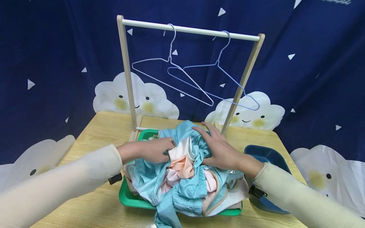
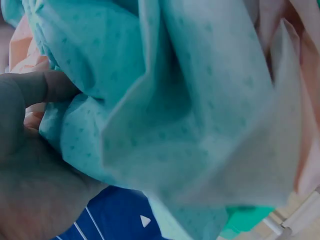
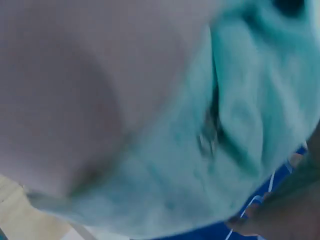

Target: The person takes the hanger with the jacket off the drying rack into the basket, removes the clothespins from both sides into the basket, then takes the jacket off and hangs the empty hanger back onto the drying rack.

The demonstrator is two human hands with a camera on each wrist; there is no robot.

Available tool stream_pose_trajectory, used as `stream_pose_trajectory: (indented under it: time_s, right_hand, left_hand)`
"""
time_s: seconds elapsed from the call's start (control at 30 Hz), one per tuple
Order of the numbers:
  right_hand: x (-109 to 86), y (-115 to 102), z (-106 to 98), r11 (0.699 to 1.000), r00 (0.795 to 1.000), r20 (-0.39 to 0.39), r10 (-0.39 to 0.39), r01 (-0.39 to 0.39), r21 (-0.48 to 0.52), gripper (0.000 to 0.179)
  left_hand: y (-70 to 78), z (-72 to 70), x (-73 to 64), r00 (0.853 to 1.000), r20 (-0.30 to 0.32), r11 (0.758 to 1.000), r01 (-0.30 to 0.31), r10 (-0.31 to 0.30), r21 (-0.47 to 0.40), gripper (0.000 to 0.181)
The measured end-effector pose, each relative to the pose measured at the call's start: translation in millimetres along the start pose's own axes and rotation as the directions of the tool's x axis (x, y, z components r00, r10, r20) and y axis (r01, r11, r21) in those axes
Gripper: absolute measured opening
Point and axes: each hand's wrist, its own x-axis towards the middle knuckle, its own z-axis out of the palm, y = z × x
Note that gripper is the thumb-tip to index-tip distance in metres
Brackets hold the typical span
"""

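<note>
A heap of clothing fills a green basket (image 1: 131, 201) on the table. On top lies a teal dotted garment (image 1: 189, 191), bunched up, with gathered edges and a white and peach inner part (image 1: 182, 166) showing at its middle. From the left, my left hand (image 1: 156, 149) grips the teal cloth with curled fingers; in the left wrist view its thumb presses into the dotted folds (image 2: 135, 125). My right hand (image 1: 220, 150) lies against the right side of the bundle, fingers spread and thumb touching the cloth. Blurred teal cloth (image 3: 240, 100) fills much of the right wrist view.
Behind the basket stands a clothes rack with a white bar (image 1: 196, 30) and wooden posts. A white hanger (image 1: 171, 59) and a blue hanger (image 1: 218, 63) hang from it. A dark blue bin (image 1: 263, 152) stands at the right, beside my right forearm. The wooden table (image 1: 105, 126) meets a cloud-print curtain.
</note>
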Motion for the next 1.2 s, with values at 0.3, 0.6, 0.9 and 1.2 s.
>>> stream_pose_trajectory:
  time_s: [0.3,0.6,0.9,1.2]
  right_hand:
    - [26.0,12.0,-5.2,0.989,0.939,0.343,-0.002,-0.048,0.137,0.098]
    - [25.0,8.8,-6.3,0.995,0.960,0.271,-0.068,0.044,0.093,0.039]
    - [19.5,8.4,3.3,0.991,0.945,0.327,-0.016,-0.029,0.133,0.070]
    - [20.3,9.2,9.2,0.962,0.958,0.268,0.105,-0.166,0.215,0.095]
  left_hand:
    - [6.8,5.8,7.7,0.999,0.051,0.997,0.000,-0.004,0.083,0.018]
    - [3.2,3.8,8.1,0.999,0.049,0.999,0.015,-0.017,0.042,0.015]
    - [-2.2,6.8,9.3,0.999,0.041,1.000,0.020,-0.021,0.020,0.011]
    - [-5.6,8.1,9.9,0.998,0.019,0.999,0.054,-0.054,0.005,0.008]
